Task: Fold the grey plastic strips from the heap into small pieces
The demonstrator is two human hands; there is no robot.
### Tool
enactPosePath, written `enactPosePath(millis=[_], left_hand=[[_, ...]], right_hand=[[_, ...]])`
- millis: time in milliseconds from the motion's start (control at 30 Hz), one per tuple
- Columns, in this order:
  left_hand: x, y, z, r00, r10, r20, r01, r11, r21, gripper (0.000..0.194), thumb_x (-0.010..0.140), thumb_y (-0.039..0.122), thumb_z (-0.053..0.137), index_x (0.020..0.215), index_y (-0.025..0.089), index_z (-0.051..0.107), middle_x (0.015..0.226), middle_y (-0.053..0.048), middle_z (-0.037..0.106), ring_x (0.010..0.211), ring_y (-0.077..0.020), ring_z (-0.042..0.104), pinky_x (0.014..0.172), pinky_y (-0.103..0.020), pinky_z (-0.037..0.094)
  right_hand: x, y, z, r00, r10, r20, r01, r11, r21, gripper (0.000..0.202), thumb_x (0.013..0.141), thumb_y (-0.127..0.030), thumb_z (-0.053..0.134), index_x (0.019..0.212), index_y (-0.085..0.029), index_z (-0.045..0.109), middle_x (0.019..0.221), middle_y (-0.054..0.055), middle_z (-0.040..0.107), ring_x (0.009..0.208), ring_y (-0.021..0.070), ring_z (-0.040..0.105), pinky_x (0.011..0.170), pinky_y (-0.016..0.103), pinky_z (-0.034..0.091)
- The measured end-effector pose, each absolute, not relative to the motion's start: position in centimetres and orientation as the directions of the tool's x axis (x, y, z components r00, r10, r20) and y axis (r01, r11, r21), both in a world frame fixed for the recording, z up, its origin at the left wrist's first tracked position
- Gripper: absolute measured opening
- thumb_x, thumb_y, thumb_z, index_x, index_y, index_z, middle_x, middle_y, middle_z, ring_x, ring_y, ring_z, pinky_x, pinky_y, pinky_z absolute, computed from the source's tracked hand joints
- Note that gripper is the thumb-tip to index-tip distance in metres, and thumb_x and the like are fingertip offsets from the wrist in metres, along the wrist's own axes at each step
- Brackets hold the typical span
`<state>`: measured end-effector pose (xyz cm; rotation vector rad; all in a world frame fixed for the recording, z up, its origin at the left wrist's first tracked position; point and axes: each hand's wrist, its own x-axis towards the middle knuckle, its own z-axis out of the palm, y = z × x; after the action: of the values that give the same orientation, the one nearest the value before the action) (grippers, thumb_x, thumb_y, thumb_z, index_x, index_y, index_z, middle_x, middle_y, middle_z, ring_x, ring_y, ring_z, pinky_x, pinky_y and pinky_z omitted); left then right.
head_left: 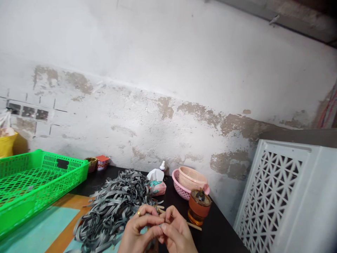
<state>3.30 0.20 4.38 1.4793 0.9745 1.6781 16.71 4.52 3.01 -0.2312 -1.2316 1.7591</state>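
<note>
One yellow bag (7,144) shows at the left edge of our view, behind a green plastic crate (75,175) with mesh sides. Below the crate, near us, lies a teal and orange surface (59,219). At the far side, close to the peeling wall (158,133), we see a small brown container (91,164) just beside a red-topped tub (102,163). A big tangled heap of grey strips (118,200) spreads across the middle of the black table (219,233), its near part just left of our hands.

Our left hand (143,228), with a ring (138,213) on one finger, has its thumb and forefinger pressed together. Beyond it sit a pink tissue pack (159,189) and, farther back, a white-capped bottle (162,166). Our right hand (177,230) meets the left, its thumb and fingers also pinched together; we cannot tell what, if anything, is between the fingertips. Past the right hand we see a pink basket (181,190) holding a peach bowl (193,178), a pale stick (194,226), and an amber jar (199,208) with a brown band. A white lattice panel (276,196) leans at right.
</note>
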Motion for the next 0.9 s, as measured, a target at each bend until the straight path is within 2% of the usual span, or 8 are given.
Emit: enactPosePath(millis=[167,333,667,800,900], left_hand=[[3.2,0.1,5.2,-0.085,0.893,0.443,-0.054,-0.448,0.893,0.019,0.064,0.042,0.078,0.069,0.024,0.08,0.088,-0.005,0.055,0.085,-0.0238,0.059,0.075,-0.032,0.051],[3.2,0.0,5.4,-0.064,0.892,0.448,-0.047,-0.451,0.891,0.016,0.064,0.039,0.078,0.069,0.024,0.078,0.094,-0.006,0.055,0.093,-0.0265,0.059,0.079,-0.032,0.051],[3.2,0.2,4.9,-0.049,0.879,0.474,-0.019,-0.475,0.88,0.008,0.066,0.031,0.078,0.069,0.023,0.078,0.092,-0.006,0.059,0.092,-0.0258,0.059,0.08,-0.035,0.05],[3.1,0.3,4.8,-0.022,0.894,0.447,-0.071,-0.447,0.892,0.009,0.065,0.03,0.079,0.07,0.022,0.078,0.093,-0.007,0.057,0.092,-0.0272,0.058,0.072,-0.034,0.052],[3.1,0.3,4.9,0.002,0.893,0.449,-0.093,-0.447,0.89,0.012,0.063,0.033,0.08,0.07,0.023,0.078,0.092,-0.006,0.056,0.091,-0.0275,0.058,0.075,-0.036,0.051]], right_hand=[[16.7,4.2,3.4,-0.544,0.761,0.353,-0.61,-0.07,-0.789,0.041,0.066,-0.035,0.08,0.075,-0.021,0.043,0.072,-0.004,0.052,0.056,0.0077,0.043,0.052,0.021,0.03],[16.5,4.0,3.8,-0.553,0.763,0.334,-0.611,-0.099,-0.786,0.044,0.064,-0.036,0.082,0.074,-0.021,0.042,0.073,-0.002,0.055,0.055,0.0075,0.043,0.051,0.02,0.029],[16.6,4.4,3.0,-0.576,0.758,0.305,-0.6,-0.14,-0.788,0.042,0.068,-0.032,0.08,0.078,-0.021,0.041,0.073,-0.003,0.055,0.049,0.0052,0.046,0.048,0.018,0.031],[16.9,4.9,2.8,-0.592,0.746,0.306,-0.573,-0.122,-0.811,0.041,0.069,-0.031,0.08,0.078,-0.021,0.041,0.074,-0.004,0.054,0.052,0.0054,0.047,0.048,0.018,0.032],[17.2,5.1,2.7,-0.579,0.741,0.34,-0.553,-0.05,-0.832,0.038,0.071,-0.032,0.079,0.08,-0.021,0.043,0.076,-0.003,0.053,0.056,0.0063,0.047,0.051,0.019,0.035]])
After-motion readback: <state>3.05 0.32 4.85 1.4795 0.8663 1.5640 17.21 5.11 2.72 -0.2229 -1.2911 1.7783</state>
